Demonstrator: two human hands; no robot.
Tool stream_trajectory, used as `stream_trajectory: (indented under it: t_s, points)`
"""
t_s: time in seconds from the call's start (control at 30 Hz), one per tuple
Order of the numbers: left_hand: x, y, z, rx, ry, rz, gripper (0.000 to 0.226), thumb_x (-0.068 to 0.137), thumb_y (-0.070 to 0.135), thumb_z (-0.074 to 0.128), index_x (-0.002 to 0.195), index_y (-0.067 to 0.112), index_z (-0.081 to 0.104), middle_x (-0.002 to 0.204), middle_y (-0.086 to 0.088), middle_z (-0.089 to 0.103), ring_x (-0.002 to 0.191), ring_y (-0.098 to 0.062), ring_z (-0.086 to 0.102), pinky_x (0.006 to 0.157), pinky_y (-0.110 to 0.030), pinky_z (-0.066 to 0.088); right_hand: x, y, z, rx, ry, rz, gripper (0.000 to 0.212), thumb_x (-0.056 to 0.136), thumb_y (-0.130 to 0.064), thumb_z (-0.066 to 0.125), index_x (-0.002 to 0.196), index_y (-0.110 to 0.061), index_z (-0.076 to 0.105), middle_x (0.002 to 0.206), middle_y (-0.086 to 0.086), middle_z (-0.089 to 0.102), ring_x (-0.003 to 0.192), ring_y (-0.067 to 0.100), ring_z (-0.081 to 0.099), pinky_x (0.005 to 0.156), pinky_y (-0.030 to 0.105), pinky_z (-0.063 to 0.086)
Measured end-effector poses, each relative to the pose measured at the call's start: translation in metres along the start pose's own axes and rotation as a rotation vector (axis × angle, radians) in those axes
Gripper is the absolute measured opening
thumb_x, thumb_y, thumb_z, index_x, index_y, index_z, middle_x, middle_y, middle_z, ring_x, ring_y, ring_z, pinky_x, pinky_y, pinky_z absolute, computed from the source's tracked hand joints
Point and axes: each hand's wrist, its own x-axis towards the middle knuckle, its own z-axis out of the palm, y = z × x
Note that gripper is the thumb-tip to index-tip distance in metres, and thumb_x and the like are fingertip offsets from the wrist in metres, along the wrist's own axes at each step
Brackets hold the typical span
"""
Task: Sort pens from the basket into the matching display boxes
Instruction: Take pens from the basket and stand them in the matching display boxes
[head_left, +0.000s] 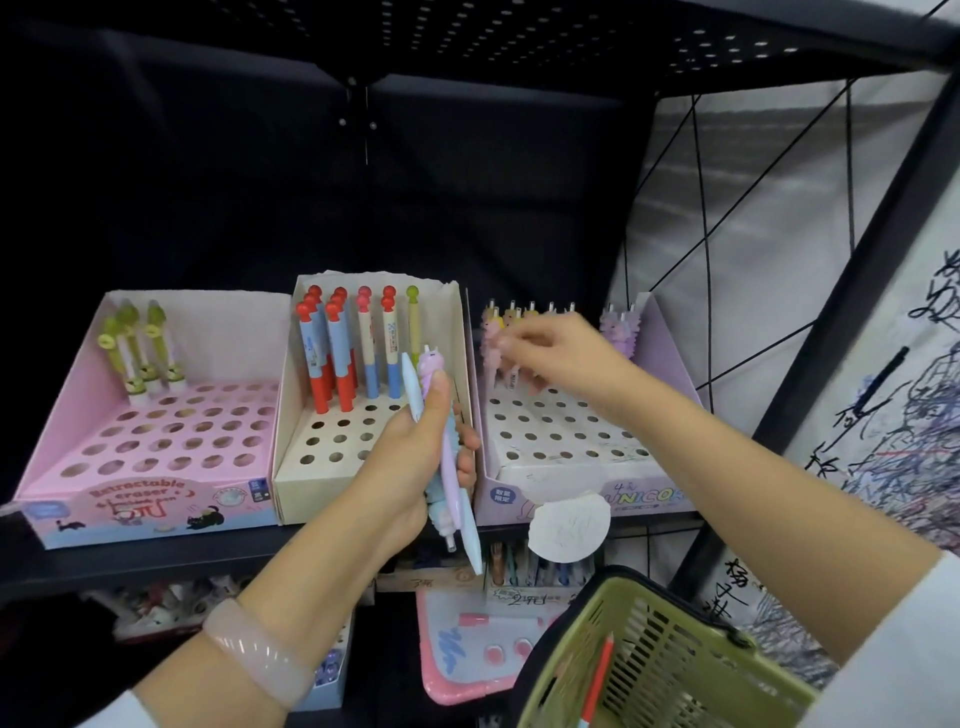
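My left hand (415, 457) grips a small bunch of pens (447, 467) upright in front of the cream box, among them a purple unicorn pen and a pale blue one. My right hand (561, 353) reaches into the lilac unicorn box (571, 467), fingers pinched on a pink unicorn pen (493, 353) standing in its back row. The cream box (332, 441) holds red, blue and cream pens. The pink eraser box (130, 467) holds three green-topped pens at its back left. The green basket (675, 665) hangs at lower right with a red pen (597, 680) inside.
The three boxes stand side by side on a dark shelf (208, 561). A round white tag (569, 525) hangs from the unicorn box front. More stationery and a pink board (467, 654) lie on the shelf below. A scribbled paper wall (909, 415) stands at right.
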Motion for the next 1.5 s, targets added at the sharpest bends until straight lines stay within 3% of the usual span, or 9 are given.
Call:
stream_trajectory:
  t_s: [0.1, 0.2, 0.3, 0.5, 0.7, 0.97, 1.23, 1.43, 1.5]
  points:
    - [-0.003, 0.0, 0.007, 0.084, -0.009, 0.005, 0.052, 0.082, 0.057, 0.045, 0.085, 0.006, 0.054, 0.051, -0.003, 0.054, 0.037, -0.012, 0.047, 0.039, -0.019, 0.042, -0.01, -0.02, 0.019, 0.069, -0.247, -0.007, 0.027, 0.092, -0.033, 0.055, 0.089, -0.011, 0.069, 0.074, -0.002, 0.06, 0.061, 0.005, 0.053, 0.057, 0.018, 0.046]
    - [-0.004, -0.001, 0.014, 0.138, -0.012, 0.04, 0.051, 0.083, 0.058, 0.041, 0.084, 0.01, 0.057, 0.045, -0.001, 0.054, 0.037, -0.012, 0.049, 0.039, -0.019, 0.043, -0.014, -0.026, 0.03, 0.132, -0.263, 0.055, 0.038, 0.092, -0.032, 0.056, 0.097, 0.006, 0.061, 0.072, 0.005, 0.052, 0.06, 0.009, 0.05, 0.057, 0.019, 0.045]
    - [-0.003, 0.002, 0.015, 0.122, -0.021, 0.063, 0.05, 0.083, 0.055, 0.044, 0.081, 0.006, 0.058, 0.046, -0.002, 0.056, 0.038, -0.012, 0.05, 0.04, -0.02, 0.045, -0.018, -0.026, 0.025, 0.267, -0.22, 0.048, 0.022, 0.094, -0.022, 0.054, 0.093, -0.001, 0.062, 0.073, 0.001, 0.057, 0.063, 0.006, 0.055, 0.059, 0.016, 0.05]
    - [0.002, 0.003, 0.018, 0.038, -0.005, -0.007, 0.017, 0.097, 0.018, 0.047, 0.087, 0.004, 0.05, 0.056, -0.005, 0.06, 0.039, -0.011, 0.046, 0.037, -0.018, 0.042, -0.01, -0.015, -0.027, 0.399, 0.286, 0.031, 0.016, 0.097, -0.017, 0.046, 0.088, -0.009, 0.056, 0.077, 0.007, 0.064, 0.059, 0.007, 0.067, 0.058, 0.017, 0.054]
    - [0.003, 0.005, 0.02, -0.041, 0.016, 0.036, 0.018, 0.095, 0.021, 0.049, 0.094, 0.004, 0.057, 0.07, -0.009, 0.06, 0.047, -0.012, 0.056, 0.045, -0.021, 0.051, -0.003, 0.03, -0.075, -0.287, 0.633, -0.033, 0.023, 0.091, -0.02, 0.058, 0.104, -0.004, 0.049, 0.074, 0.005, 0.06, 0.065, 0.016, 0.056, 0.059, 0.021, 0.043]
    - [0.0, 0.008, 0.018, -0.082, 0.022, 0.031, 0.026, 0.095, 0.03, 0.048, 0.094, 0.008, 0.062, 0.065, -0.005, 0.051, 0.042, -0.011, 0.052, 0.044, -0.02, 0.049, 0.003, 0.062, -0.085, -0.469, 0.658, 0.037, 0.021, 0.095, -0.018, 0.052, 0.103, 0.0, 0.044, 0.084, 0.013, 0.058, 0.078, 0.029, 0.057, 0.063, 0.029, 0.035]
    - [0.001, 0.005, 0.013, -0.061, 0.051, 0.046, 0.023, 0.094, 0.024, 0.05, 0.095, 0.002, 0.058, 0.066, -0.005, 0.05, 0.044, -0.01, 0.047, 0.042, -0.018, 0.045, 0.003, 0.072, -0.075, -0.508, 0.464, 0.21, 0.03, 0.096, -0.018, 0.047, 0.116, 0.004, 0.042, 0.11, 0.023, 0.06, 0.097, 0.034, 0.06, 0.072, 0.029, 0.039]
    - [0.001, 0.003, 0.014, -0.119, 0.051, 0.068, 0.024, 0.096, 0.02, 0.046, 0.089, 0.0, 0.057, 0.075, -0.013, 0.063, 0.053, -0.015, 0.066, 0.053, -0.023, 0.056, 0.001, 0.067, -0.072, -0.631, 0.332, 0.353, 0.052, 0.097, -0.013, 0.045, 0.142, 0.001, 0.024, 0.12, 0.024, 0.057, 0.107, 0.036, 0.057, 0.081, 0.035, 0.044]
    - [0.001, 0.004, 0.014, -0.148, 0.049, 0.062, 0.026, 0.097, 0.023, 0.044, 0.089, 0.002, 0.056, 0.081, -0.014, 0.067, 0.062, -0.018, 0.069, 0.056, -0.026, 0.058, -0.005, 0.06, -0.068, -0.673, 0.415, 0.306, 0.043, 0.096, -0.013, 0.045, 0.136, -0.001, 0.034, 0.114, 0.023, 0.059, 0.096, 0.034, 0.057, 0.074, 0.036, 0.045]
